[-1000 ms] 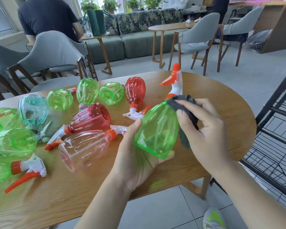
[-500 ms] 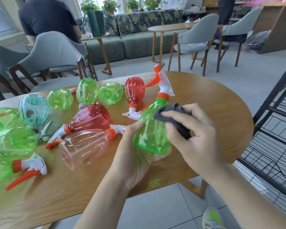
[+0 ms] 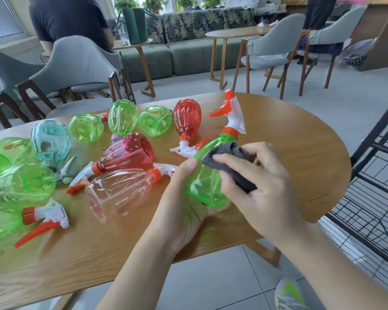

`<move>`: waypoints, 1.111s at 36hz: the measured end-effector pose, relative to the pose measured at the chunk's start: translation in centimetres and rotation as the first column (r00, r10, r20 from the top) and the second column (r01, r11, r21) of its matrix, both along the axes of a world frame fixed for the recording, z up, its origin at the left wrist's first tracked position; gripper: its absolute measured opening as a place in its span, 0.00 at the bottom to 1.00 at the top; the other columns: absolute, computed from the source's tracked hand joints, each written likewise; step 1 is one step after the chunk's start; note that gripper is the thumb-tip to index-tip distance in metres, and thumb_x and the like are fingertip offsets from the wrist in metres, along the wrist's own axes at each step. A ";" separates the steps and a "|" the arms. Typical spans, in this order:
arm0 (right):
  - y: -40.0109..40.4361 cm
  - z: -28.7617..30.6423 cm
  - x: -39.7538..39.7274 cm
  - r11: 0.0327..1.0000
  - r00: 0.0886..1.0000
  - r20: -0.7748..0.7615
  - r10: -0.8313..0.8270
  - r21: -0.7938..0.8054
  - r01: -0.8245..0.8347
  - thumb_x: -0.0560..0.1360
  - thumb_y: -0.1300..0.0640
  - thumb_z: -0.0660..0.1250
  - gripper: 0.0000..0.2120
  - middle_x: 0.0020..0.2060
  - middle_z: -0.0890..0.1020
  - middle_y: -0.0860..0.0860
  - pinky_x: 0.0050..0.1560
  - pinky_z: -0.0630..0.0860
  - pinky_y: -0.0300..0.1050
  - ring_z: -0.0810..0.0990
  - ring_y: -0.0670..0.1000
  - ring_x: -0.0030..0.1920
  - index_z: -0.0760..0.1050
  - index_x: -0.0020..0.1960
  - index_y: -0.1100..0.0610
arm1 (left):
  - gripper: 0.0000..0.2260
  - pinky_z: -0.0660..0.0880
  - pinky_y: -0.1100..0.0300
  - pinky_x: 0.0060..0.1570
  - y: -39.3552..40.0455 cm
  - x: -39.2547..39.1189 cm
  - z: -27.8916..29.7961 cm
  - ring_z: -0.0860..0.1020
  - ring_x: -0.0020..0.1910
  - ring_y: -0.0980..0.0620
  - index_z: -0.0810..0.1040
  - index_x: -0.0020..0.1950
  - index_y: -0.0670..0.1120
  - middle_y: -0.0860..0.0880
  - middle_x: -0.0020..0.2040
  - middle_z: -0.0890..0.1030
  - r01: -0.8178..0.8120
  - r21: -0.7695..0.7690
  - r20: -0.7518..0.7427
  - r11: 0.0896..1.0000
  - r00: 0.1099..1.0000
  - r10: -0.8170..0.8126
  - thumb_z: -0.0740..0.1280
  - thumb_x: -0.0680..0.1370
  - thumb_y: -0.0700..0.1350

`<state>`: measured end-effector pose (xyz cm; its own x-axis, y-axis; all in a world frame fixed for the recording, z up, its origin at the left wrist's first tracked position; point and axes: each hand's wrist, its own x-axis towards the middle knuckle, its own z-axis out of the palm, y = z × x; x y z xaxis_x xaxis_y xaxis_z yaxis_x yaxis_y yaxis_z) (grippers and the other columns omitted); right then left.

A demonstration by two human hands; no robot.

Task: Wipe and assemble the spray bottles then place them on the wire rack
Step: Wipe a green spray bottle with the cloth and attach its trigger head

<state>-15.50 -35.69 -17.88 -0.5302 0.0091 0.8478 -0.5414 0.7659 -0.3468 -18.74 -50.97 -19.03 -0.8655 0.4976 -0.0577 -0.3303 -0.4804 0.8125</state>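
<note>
A green spray bottle point(image 3: 203, 186) with a white and orange trigger head point(image 3: 232, 113) is tilted over the wooden table point(image 3: 300, 153). My left hand point(image 3: 184, 211) cups its base from below, thumb against its side. My right hand point(image 3: 258, 184) grips a dark grey cloth point(image 3: 231, 162) and presses it on the bottle's upper side. Several more green, red, teal and clear bottles point(image 3: 123, 153) lie across the left half of the table. The black wire rack point(image 3: 376, 198) stands at the right.
Grey chairs point(image 3: 74, 66) stand behind the table, with a person sitting at the far left. A second wooden table point(image 3: 235, 33) and a green sofa point(image 3: 188, 57) are further back. My shoe point(image 3: 289, 294) shows on the tiled floor below.
The bottle has turned in my left hand, so its trigger head swung left, then back up. My right hand with the cloth has slid down from the neck along the bottle's body.
</note>
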 end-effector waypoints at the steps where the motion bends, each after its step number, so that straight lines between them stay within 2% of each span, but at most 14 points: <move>1: 0.0 -0.1 0.1 1.000 1.000 -0.002 0.023 0.009 -0.023 0.78 0.58 0.69 0.11 0.49 0.79 0.56 0.51 0.76 0.51 0.76 0.54 0.48 0.86 0.58 0.56 | 0.23 0.76 0.43 0.61 0.0 -0.1 -0.2 0.77 0.65 0.40 0.78 0.71 0.41 0.37 0.66 0.79 0.016 0.013 0.017 1.000 1.000 -0.016 0.62 0.82 0.55; 5: -1.4 -0.6 0.8 0.987 0.995 -0.016 0.094 0.136 -0.091 0.77 0.58 0.69 0.10 0.47 0.80 0.55 0.51 0.75 0.54 0.76 0.55 0.47 0.87 0.55 0.54 | 0.25 0.77 0.48 0.66 -0.2 0.1 0.1 0.79 0.65 0.39 0.79 0.68 0.37 0.34 0.63 0.80 0.025 0.053 0.068 0.998 0.997 -0.029 0.61 0.83 0.56; 8: -1.8 -0.9 0.8 0.967 0.994 -0.053 0.095 0.242 -0.079 0.76 0.59 0.69 0.10 0.44 0.81 0.55 0.50 0.73 0.52 0.75 0.54 0.46 0.88 0.53 0.54 | 0.26 0.81 0.53 0.57 -0.5 0.4 0.5 0.83 0.57 0.43 0.85 0.60 0.39 0.38 0.55 0.83 0.048 0.061 0.111 0.997 0.992 -0.055 0.60 0.82 0.59; 13: -1.3 -0.8 0.8 0.943 0.988 -0.120 0.098 0.328 -0.054 0.75 0.59 0.70 0.09 0.43 0.82 0.55 0.50 0.74 0.52 0.75 0.54 0.47 0.88 0.52 0.53 | 0.24 0.82 0.55 0.51 -0.7 0.6 0.7 0.85 0.51 0.44 0.84 0.60 0.39 0.39 0.52 0.84 0.088 0.113 0.090 0.990 0.991 -0.099 0.59 0.83 0.57; 15: -0.7 -0.5 0.7 0.952 0.987 -0.132 0.090 0.303 -0.046 0.76 0.59 0.70 0.09 0.43 0.82 0.54 0.49 0.75 0.53 0.76 0.55 0.46 0.88 0.52 0.52 | 0.22 0.82 0.52 0.54 -0.6 0.5 0.8 0.83 0.55 0.43 0.83 0.61 0.39 0.37 0.55 0.82 0.083 0.105 0.060 0.991 0.994 -0.090 0.62 0.82 0.55; 18: 0.5 0.0 0.1 0.985 0.990 -0.134 0.033 0.173 -0.009 0.78 0.59 0.69 0.09 0.46 0.82 0.55 0.49 0.76 0.55 0.76 0.56 0.46 0.87 0.54 0.54 | 0.22 0.82 0.50 0.49 -0.4 0.3 0.9 0.82 0.54 0.44 0.80 0.66 0.42 0.40 0.58 0.82 0.042 0.076 0.023 0.996 0.999 -0.044 0.66 0.78 0.54; 22: 2.4 0.6 -0.8 0.997 0.998 -0.030 -0.062 -0.046 0.061 0.80 0.59 0.69 0.10 0.50 0.79 0.54 0.55 0.73 0.42 0.76 0.55 0.49 0.85 0.60 0.57 | 0.31 0.82 0.48 0.42 -0.4 0.2 0.5 0.80 0.53 0.42 0.72 0.76 0.42 0.39 0.62 0.79 0.042 0.084 0.033 0.996 0.998 -0.045 0.68 0.76 0.54; 27: 2.1 0.4 -0.5 0.986 0.999 0.052 -0.010 -0.164 0.018 0.80 0.58 0.68 0.11 0.51 0.79 0.53 0.55 0.75 0.43 0.79 0.57 0.52 0.84 0.61 0.58 | 0.26 0.82 0.47 0.42 -0.4 0.3 0.3 0.81 0.52 0.42 0.77 0.72 0.43 0.39 0.61 0.81 0.076 0.109 0.040 0.991 0.996 -0.080 0.66 0.77 0.54; 29: 1.2 0.4 0.1 0.983 0.998 0.044 0.048 -0.177 -0.040 0.80 0.60 0.69 0.10 0.51 0.79 0.54 0.54 0.76 0.45 0.80 0.57 0.52 0.84 0.59 0.59 | 0.23 0.80 0.46 0.49 -0.4 0.3 0.3 0.81 0.54 0.45 0.80 0.69 0.45 0.42 0.61 0.81 0.079 0.131 0.013 0.988 0.997 -0.082 0.66 0.78 0.55; 31: 0.5 0.3 0.5 0.991 0.997 0.019 0.069 -0.114 -0.066 0.79 0.60 0.69 0.10 0.51 0.79 0.55 0.51 0.77 0.48 0.80 0.59 0.49 0.84 0.59 0.58 | 0.20 0.72 0.41 0.61 -0.3 0.3 0.4 0.80 0.58 0.46 0.83 0.65 0.48 0.44 0.61 0.82 0.072 0.138 -0.023 0.988 0.997 -0.070 0.65 0.79 0.57; 33: 0.5 0.2 0.3 0.997 0.998 -0.003 0.058 -0.053 -0.058 0.79 0.59 0.69 0.11 0.50 0.79 0.55 0.49 0.77 0.51 0.79 0.60 0.46 0.84 0.59 0.58 | 0.19 0.68 0.38 0.65 -0.4 0.4 0.5 0.79 0.60 0.45 0.82 0.66 0.49 0.44 0.63 0.81 0.074 0.136 -0.027 0.988 0.997 -0.071 0.65 0.80 0.56; 36: 1.2 0.2 -0.3 0.997 1.000 0.013 0.018 -0.082 -0.017 0.80 0.57 0.68 0.11 0.50 0.79 0.55 0.51 0.77 0.54 0.79 0.60 0.49 0.84 0.60 0.58 | 0.23 0.78 0.43 0.55 -0.5 0.3 0.6 0.81 0.57 0.44 0.76 0.73 0.44 0.42 0.64 0.80 0.058 0.114 0.024 0.992 0.998 -0.061 0.67 0.80 0.52; 38: 1.7 0.1 -0.6 0.990 0.998 0.056 0.009 -0.144 -0.001 0.81 0.56 0.67 0.12 0.51 0.79 0.54 0.54 0.78 0.52 0.79 0.58 0.52 0.84 0.61 0.58 | 0.28 0.80 0.44 0.48 -0.5 0.2 0.5 0.82 0.56 0.42 0.70 0.77 0.42 0.40 0.65 0.79 0.038 0.097 0.048 0.995 0.998 -0.043 0.69 0.78 0.51; 40: 1.8 0.1 -0.5 0.984 0.997 0.070 0.020 -0.179 -0.007 0.81 0.56 0.67 0.12 0.51 0.79 0.53 0.54 0.77 0.49 0.79 0.56 0.53 0.84 0.61 0.57 | 0.29 0.80 0.44 0.47 -0.4 0.2 0.5 0.81 0.57 0.41 0.69 0.78 0.42 0.40 0.66 0.78 0.031 0.086 0.050 0.996 0.998 -0.035 0.69 0.78 0.50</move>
